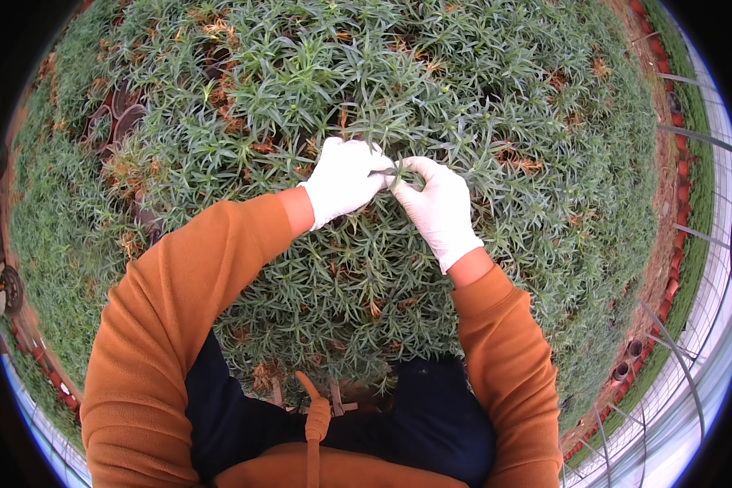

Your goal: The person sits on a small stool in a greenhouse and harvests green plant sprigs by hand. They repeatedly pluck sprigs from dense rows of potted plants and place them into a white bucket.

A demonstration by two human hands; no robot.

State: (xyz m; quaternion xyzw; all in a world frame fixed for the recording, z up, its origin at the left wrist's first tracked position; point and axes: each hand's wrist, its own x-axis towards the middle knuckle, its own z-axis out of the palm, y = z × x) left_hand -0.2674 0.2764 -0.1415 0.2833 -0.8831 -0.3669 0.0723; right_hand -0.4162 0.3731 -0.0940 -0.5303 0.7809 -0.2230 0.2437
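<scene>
Both hands wear thin white gloves and meet over a dense bed of narrow-leaved green plants. Between their fingertips is a small leafy shoot. My left hand comes from the left with its fingers curled and pinches leaves of the shoot, its palm turned down. From the other side, the thumb and index finger of my right hand close on the same shoot. The gloves partly hide the shoot's stem. Leaves surround both hands, and a brown dried stalk stands just beyond my left hand.
Round plastic pots show among the foliage at left. Dry orange-brown leaves are scattered through the bed. A dirt path runs along the right, beside red pots and metal hoops. My knees touch the near foliage.
</scene>
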